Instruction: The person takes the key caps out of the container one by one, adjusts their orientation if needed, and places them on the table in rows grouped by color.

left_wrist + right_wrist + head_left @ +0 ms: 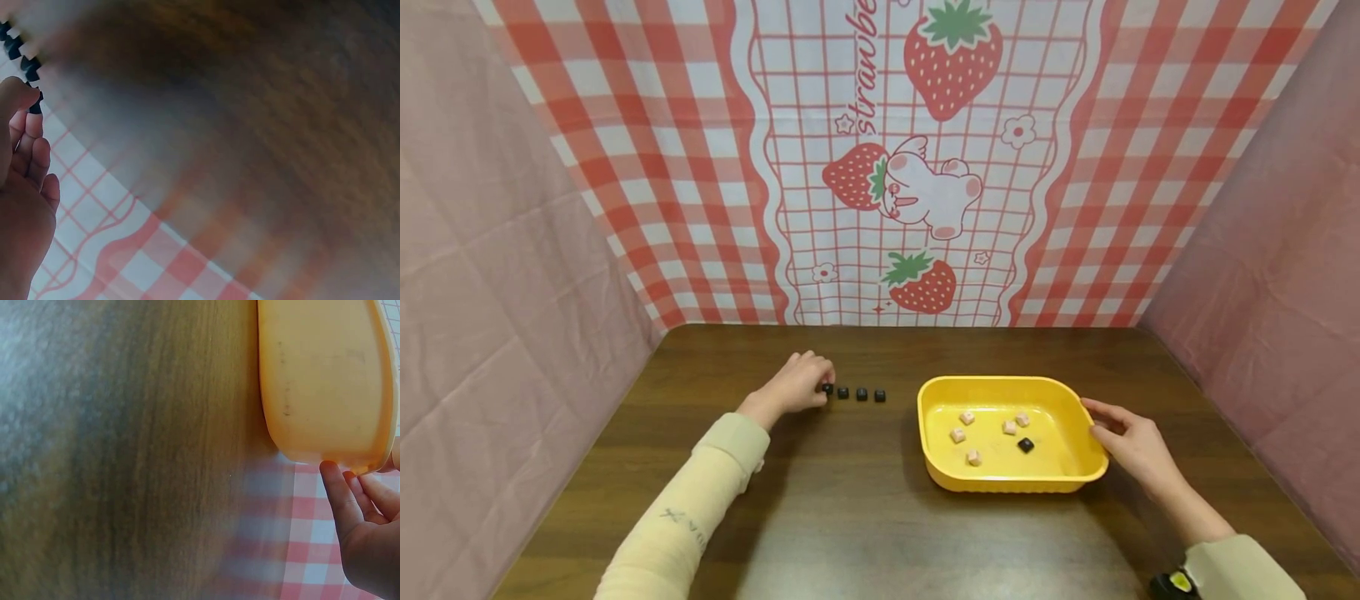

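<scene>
My left hand (pixel 796 385) pinches a small black cube (pixel 827 389) at the left end of a short row on the wooden table. Three more black cubes (pixel 861 394) stand to its right, spaced apart in line. Thumb and fingertips meet on the held cube (pixel 35 106) in the left wrist view. At the right end of a yellow plastic tray (pixel 1011 484), my right hand (pixel 1138 446) touches the rim and outer wall with fairly straight fingers. Inside the tray lie several pale cubes (pixel 957 435) and one black cube (pixel 1026 446).
The brown wooden table (pixel 850 517) extends around the tray and row. A red-and-white strawberry cloth (pixel 880 208) hangs behind its far edge, and pink cloth (pixel 512 250) hangs at both sides. A dark object (pixel 1172 585) shows beside the right sleeve.
</scene>
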Motion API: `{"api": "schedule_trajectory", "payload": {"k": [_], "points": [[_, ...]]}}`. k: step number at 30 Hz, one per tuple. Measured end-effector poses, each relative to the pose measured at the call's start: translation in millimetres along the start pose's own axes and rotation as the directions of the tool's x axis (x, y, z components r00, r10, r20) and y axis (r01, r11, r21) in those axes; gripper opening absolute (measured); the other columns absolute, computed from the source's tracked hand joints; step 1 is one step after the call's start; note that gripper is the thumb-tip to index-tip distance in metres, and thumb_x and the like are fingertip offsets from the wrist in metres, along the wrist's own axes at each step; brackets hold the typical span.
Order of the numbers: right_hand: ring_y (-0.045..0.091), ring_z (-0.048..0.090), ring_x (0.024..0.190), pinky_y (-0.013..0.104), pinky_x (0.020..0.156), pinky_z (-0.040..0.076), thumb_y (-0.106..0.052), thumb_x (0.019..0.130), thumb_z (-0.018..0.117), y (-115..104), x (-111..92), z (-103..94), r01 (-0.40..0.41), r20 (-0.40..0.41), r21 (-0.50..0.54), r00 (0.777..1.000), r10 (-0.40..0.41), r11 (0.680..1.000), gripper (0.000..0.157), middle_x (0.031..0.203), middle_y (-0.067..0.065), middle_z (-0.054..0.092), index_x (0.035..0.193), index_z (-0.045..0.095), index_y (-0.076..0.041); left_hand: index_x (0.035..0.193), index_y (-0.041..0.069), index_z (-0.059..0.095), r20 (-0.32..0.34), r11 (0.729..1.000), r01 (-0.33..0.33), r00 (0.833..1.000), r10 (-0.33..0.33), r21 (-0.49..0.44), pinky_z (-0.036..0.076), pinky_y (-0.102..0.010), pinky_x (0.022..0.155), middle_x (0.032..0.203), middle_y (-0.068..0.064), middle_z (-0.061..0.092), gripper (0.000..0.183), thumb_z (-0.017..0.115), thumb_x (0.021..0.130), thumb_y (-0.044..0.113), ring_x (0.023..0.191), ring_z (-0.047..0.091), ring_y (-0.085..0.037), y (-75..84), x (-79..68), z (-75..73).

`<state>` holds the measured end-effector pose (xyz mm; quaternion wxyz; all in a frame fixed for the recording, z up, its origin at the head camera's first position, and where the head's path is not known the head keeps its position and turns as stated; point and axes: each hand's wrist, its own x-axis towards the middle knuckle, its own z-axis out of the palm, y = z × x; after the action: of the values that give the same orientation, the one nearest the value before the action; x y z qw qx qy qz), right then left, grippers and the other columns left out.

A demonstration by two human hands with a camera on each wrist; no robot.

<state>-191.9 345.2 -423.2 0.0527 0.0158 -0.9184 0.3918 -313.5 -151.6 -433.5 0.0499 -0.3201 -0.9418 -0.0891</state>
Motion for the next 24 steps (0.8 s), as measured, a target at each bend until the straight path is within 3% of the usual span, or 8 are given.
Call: {"api": "schedule_trajectory", "payload": {"k": [10,24], "points": [[-0.016,0.051,0.081,0.015,0.067,0.049,-0.017,0.092,0.057,-0.3,0.1,0.8,0.002,-0.004,0.015,1.0,-0.002,1.0,0.046,0.122,0.03,0.057,0.132,0.05,0.004,0.089,0.012,0.061,0.014,1.0,0.015,1.0,-0.015,-0.009,0.033,-0.037,0.077,0.085,0.001,0.057,0.023,0.074,0.071,0.014,0.085,0.047,-0.019,-7.5,-0.2,8.8],[-0.016,0.05,0.081,0.014,0.067,0.049,-0.018,0.092,0.057,-0.5,0.3,0.0,-0.01,-0.004,0.006,1.0,0.01,1.0,0.047,0.123,0.03,0.056,0.132,0.05,0.004,0.091,0.011,0.061,0.012,0.999,0.032,0.999,-0.031,-0.019,0.033,-0.036,0.077,0.088,0.0,0.057,0.025,0.075,0.071,0.015,0.085,0.046,-0.019,-3.7,-1.2,4.8]]}}
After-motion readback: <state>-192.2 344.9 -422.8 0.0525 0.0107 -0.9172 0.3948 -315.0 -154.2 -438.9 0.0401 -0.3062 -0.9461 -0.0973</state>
